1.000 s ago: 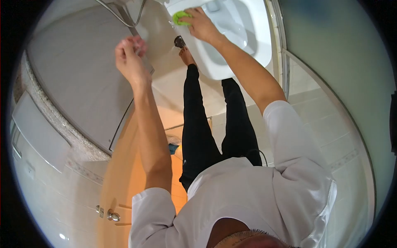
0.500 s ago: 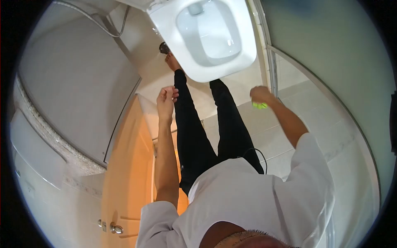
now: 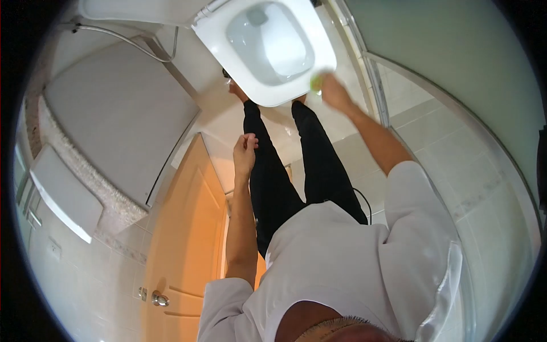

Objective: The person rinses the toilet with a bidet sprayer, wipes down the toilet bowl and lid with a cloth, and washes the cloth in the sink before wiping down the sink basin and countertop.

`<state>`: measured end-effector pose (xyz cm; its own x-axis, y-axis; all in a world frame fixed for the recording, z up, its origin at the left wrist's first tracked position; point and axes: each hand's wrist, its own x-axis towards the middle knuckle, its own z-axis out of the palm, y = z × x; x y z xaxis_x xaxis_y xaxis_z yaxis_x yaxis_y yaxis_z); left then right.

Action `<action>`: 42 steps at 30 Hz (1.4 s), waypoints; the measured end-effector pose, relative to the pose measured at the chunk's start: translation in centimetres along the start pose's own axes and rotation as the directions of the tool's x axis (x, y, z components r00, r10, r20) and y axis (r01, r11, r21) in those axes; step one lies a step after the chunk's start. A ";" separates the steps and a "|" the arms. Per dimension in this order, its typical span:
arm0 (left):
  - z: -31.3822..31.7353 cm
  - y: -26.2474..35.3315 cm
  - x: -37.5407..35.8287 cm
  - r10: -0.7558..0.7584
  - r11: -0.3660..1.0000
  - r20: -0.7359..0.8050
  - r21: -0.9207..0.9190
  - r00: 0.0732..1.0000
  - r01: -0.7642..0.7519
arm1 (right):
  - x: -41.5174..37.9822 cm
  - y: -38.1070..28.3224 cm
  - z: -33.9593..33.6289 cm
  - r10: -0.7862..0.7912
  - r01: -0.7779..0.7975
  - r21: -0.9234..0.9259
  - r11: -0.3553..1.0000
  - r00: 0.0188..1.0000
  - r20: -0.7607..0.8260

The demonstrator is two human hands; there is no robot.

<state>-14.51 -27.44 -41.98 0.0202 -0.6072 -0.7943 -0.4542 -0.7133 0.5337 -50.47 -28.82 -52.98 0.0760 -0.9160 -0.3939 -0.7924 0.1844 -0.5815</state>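
My right hand (image 3: 336, 93), smeared by motion, is closed around a small bright yellow-green thing (image 3: 316, 83), which looks soft; its kind is not clear. That hand is right at the front right corner of a white toilet (image 3: 279, 96), where the green thing overlaps the rim. The bowl is uncovered, with the raised lid partly in view at the top left. My left hand (image 3: 245, 148) hangs in front of my left leg, fingers curled in, with nothing showing in it.
A wooden door (image 3: 185, 228) with a round knob (image 3: 160, 298) stands at the lower left. Beside it is a grey panel (image 3: 119, 119) with a stone-like edge. A frosted glass partition (image 3: 456, 62) borders the right. A shower hose (image 3: 122, 43) curves at the upper left.
My right hand has moved up and left with the green thing, from beside my leg to the toilet rim. My left hand has shifted slightly right and down. The view has shifted a little.
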 end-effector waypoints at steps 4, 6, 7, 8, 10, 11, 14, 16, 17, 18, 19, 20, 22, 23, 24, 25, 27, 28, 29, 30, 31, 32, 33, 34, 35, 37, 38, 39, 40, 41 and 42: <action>-2.7 -0.1 -6.2 0.091 0.995 0.033 0.043 0.995 -0.093 | -16.6 2.9 3.6 0.208 -0.215 -0.034 0.976 0.876 0.436; -5.2 -0.3 -9.4 0.112 0.994 0.008 0.015 0.994 -0.112 | -23.0 2.9 1.6 0.448 -0.526 0.197 0.827 0.830 0.331; -6.8 -0.3 -11.0 0.088 0.996 -0.030 0.028 0.996 -0.087 | -25.6 1.8 -0.1 0.593 -0.678 0.407 0.612 0.734 0.331; -8.4 -1.5 -12.3 0.101 0.995 -0.041 0.021 0.994 -0.100 | -27.6 0.2 -2.1 0.585 -0.666 0.409 0.624 0.745 0.321; -11.1 -5.1 -13.0 0.044 0.998 -0.153 0.052 0.987 -0.036 | -29.8 -2.7 -6.7 0.695 -0.762 0.578 0.293 0.584 0.418; -12.0 -5.7 -13.3 0.061 0.998 -0.163 0.037 0.985 -0.056 | -29.9 -3.1 -7.8 0.691 -0.749 0.583 0.315 0.602 0.400; -15.1 -8.6 -15.3 -0.097 0.995 -0.188 -0.043 0.977 0.091 | -31.7 -2.4 -7.8 0.752 -0.788 0.562 0.252 0.525 0.398; -17.0 -11.6 -15.1 -0.106 0.994 -0.179 -0.007 0.978 0.106 | -31.8 -0.8 -6.1 0.620 -0.524 0.621 0.584 0.781 0.076; -18.1 -12.7 -14.6 -0.115 0.989 -0.142 0.071 0.983 0.126 | -30.6 -0.2 -6.0 0.613 -0.508 0.623 0.595 0.788 0.058; -19.1 -12.9 -14.6 -0.104 0.991 -0.141 0.067 0.984 0.115 | -29.7 0.2 -5.8 0.543 -0.497 0.390 0.775 0.840 -0.008; -20.1 -13.0 -14.7 -0.051 0.994 -0.124 0.087 0.991 0.062 | -29.6 -0.3 -5.4 0.461 -0.454 0.120 0.883 0.886 -0.041; -21.2 -12.9 -14.2 0.008 0.995 -0.109 0.104 0.994 0.003 | -29.0 -2.6 -6.3 0.458 -0.450 0.116 0.886 0.888 -0.051; -23.9 -12.7 -12.2 0.110 0.980 -0.151 0.181 0.982 -0.081 | -26.6 -10.0 -10.6 0.527 -0.487 0.219 0.845 0.828 -0.191; -25.2 -13.3 -12.2 0.190 0.952 -0.176 0.273 0.966 -0.137 | -26.2 -12.4 -11.1 0.526 -0.488 0.212 0.847 0.829 -0.191; -26.1 -13.4 -12.5 0.190 0.954 -0.174 0.266 0.966 -0.140 | -25.5 -14.5 -11.7 0.521 -0.450 0.297 0.842 0.821 -0.232; -26.9 -12.7 -12.6 0.286 0.914 -0.250 0.362 0.925 -0.185 | -24.1 -16.2 -12.6 0.511 -0.397 0.376 0.837 0.813 -0.280; -28.9 -10.9 -14.1 0.380 0.864 -0.312 0.456 0.871 -0.213 | -22.8 -20.3 -14.1 0.448 -0.373 0.318 0.872 0.870 -0.208; -29.8 -9.6 -15.4 0.334 0.854 -0.317 0.500 0.888 -0.144 | -23.0 -21.8 -13.9 0.389 -0.349 0.266 0.899 0.913 -0.119; -30.4 -8.0 -16.3 0.289 0.845 -0.338 0.530 0.896 -0.073 | -23.0 -23.1 -13.7 0.375 -0.336 0.254 0.907 0.919 -0.120; -31.0 -6.5 -16.9 0.282 0.862 -0.373 0.502 0.884 -0.064 | -22.2 -24.7 -13.8 0.399 -0.306 0.383 0.872 0.896 -0.193; -32.0 -5.8 -17.9 0.295 0.829 -0.337 0.555 0.894 -0.064 | -21.1 -26.2 -13.6 0.417 -0.254 0.503 0.826 0.877 -0.241; -33.1 -5.8 -19.1 0.293 0.795 -0.314 0.605 0.903 -0.048 | -20.7 -26.7 -13.4 0.347 -0.275 0.403 0.873 0.930 -0.119; -33.9 -5.7 -19.8 0.267 0.824 -0.388 0.567 0.882 0.000 | -20.1 -27.2 -13.5 0.273 -0.263 0.292 0.920 0.962 0.007; -34.5 -5.2 -20.1 0.285 0.792 -0.384 0.610 0.879 0.010 | -19.5 -28.8 -13.6 0.228 -0.223 0.204 0.953 0.974 -0.002; -35.2 -4.8 -20.4 0.301 0.757 -0.370 0.653 0.879 0.015 | -19.3 -30.4 -14.3 0.188 -0.185 0.113 0.976 0.982 -0.015; -36.0 -3.8 -21.6 0.323 0.776 -0.445 0.630 0.835 0.035 | -18.6 -34.5 -16.0 0.123 -0.104 0.142 0.984 0.984 -0.129; -36.2 -3.5 -22.1 0.369 0.759 -0.452 0.651 0.812 0.017 | -18.4 -37.1 -17.2 0.087 -0.072 0.124 0.990 0.990 -0.115; -36.5 -3.2 -22.4 0.354 0.776 -0.478 0.630 0.804 0.032 | -18.4 -39.8 -18.5 0.092 -0.067 0.248 0.966 0.992 -0.091; -37.0 -2.9 -22.6 0.355 0.745 -0.489 0.662 0.797 0.075 | -17.8 -41.3 -19.2 0.102 -0.072 0.370 0.926 0.993 -0.061; -37.3 -2.7 -22.8 0.356 0.707 -0.493 0.697 0.794 0.116 | -17.0 -41.7 -19.5 0.086 -0.063 0.362 0.930 0.995 -0.049; -37.8 -2.1 -23.6 0.344 0.714 -0.506 0.688 0.791 0.130 | -16.0 -41.9 -19.7 0.035 -0.015 0.357 0.934 0.998 -0.049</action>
<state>19.67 -24.89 -13.40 0.3109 -0.9025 -0.2979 -0.9342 -0.3478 0.0787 -30.38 -28.87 -8.30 0.0186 -0.9255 -0.3784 -0.5255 0.3129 -0.7912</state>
